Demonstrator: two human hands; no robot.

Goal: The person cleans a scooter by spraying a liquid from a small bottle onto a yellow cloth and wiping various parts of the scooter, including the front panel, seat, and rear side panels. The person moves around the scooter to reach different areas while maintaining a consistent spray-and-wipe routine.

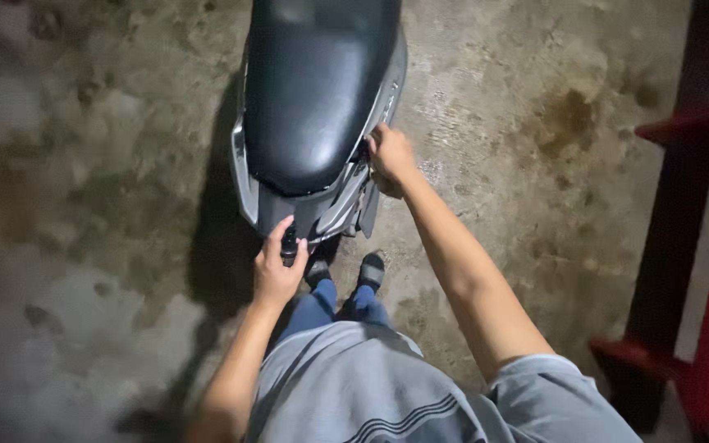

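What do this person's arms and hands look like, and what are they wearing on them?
Both arms are bare from the short sleeves down. The left hand and right hand wear no gloves; no rings or watch show. The grey T-shirt has short sleeves and thin dark stripes across the front.

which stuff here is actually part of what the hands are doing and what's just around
In use:
- scooter, seen from behind
- left hand, gripping the scooter's tail end
- right hand, on the scooter's right rear side panel, beside the seat

Just around:
- red metal frame at the right edge
- stained concrete floor
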